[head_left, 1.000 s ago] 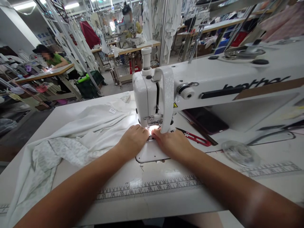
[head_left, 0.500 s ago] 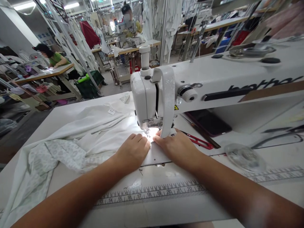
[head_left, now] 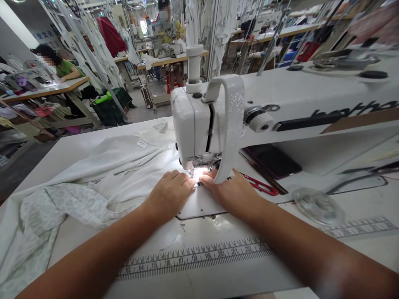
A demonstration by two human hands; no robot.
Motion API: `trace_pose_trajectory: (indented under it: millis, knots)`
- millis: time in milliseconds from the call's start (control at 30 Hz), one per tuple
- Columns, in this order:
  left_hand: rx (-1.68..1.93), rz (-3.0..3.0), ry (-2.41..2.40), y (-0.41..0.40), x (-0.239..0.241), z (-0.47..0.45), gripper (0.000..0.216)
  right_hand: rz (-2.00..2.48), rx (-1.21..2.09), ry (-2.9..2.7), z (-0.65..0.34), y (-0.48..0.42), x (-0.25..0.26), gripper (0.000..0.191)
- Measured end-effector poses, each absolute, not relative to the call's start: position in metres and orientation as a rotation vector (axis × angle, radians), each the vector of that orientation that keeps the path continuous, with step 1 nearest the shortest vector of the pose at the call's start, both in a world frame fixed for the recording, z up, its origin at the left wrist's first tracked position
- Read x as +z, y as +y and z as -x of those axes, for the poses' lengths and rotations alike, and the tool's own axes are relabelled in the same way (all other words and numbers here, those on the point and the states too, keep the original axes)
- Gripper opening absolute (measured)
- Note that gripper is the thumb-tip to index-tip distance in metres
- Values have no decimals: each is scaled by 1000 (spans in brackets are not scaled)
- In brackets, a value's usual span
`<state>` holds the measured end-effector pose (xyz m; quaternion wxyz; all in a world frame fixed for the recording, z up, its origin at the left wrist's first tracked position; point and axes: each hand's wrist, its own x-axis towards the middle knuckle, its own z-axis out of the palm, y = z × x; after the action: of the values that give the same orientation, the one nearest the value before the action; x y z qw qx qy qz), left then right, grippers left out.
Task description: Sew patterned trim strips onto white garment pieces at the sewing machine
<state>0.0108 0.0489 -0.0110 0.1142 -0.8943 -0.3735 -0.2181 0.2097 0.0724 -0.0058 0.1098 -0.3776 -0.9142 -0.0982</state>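
Observation:
A white sewing machine [head_left: 187,120] stands over the table, its lamp lighting the needle area brightly. My left hand [head_left: 170,193] is just left of the presser foot, its fingers curled and pressed down on the edge of a white garment [head_left: 131,153]. The garment spreads over the table to the left, with a pale green patterned part [head_left: 46,211] and a small white tag [head_left: 141,144]. Just right of the foot is my right hand [head_left: 232,191], partly behind the white curved guard [head_left: 233,124]. Its thumb and fingers are closed near the needle; glare and the hand hide what they hold.
Right of my right hand lie red-handled snips [head_left: 262,185], a dark phone [head_left: 274,160] and a clear bobbin-like disc [head_left: 318,205]. A printed ruler strip [head_left: 193,259] runs along the front edge. Co-workers sit at other machines behind.
The view has shifted slightly, so the machine's guard and the right side appear nearer. Both hands stay at the needle, with the fingertips a little farther forward and left in view.

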Motion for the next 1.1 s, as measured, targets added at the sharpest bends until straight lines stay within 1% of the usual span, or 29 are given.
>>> trace_pose_trajectory:
  millis: [133,333,467,600,833,900,967,1100]
  knots:
    - [-645,2554,-979,51,-10,-11,20,1119,-292,-2693,-209,73,-6,21]
    - [-564,2588,-783,50,-12,-9,18,1111,-330,-2719,-210,69,-2,23]
    - [-493,2630,-769,46,-10,-6,16,1096,-337,-2745,-211,66,1,21]
    - [-441,2630,-779,45,-8,-4,19,1116,-343,-2748,-211,63,2,21]
    - [-430,2563,-878,52,-6,-7,17,1162,-354,-2734,-211,66,-2,33]
    - [-424,2555,-908,53,-5,-7,18,1176,-341,-2730,-211,68,-3,31]
    - [-398,2553,-945,55,-4,-8,18,1187,-318,-2727,-211,71,-4,26]
    - [-352,2573,-1026,57,-1,-7,15,1208,-275,-2718,-212,74,-5,20]
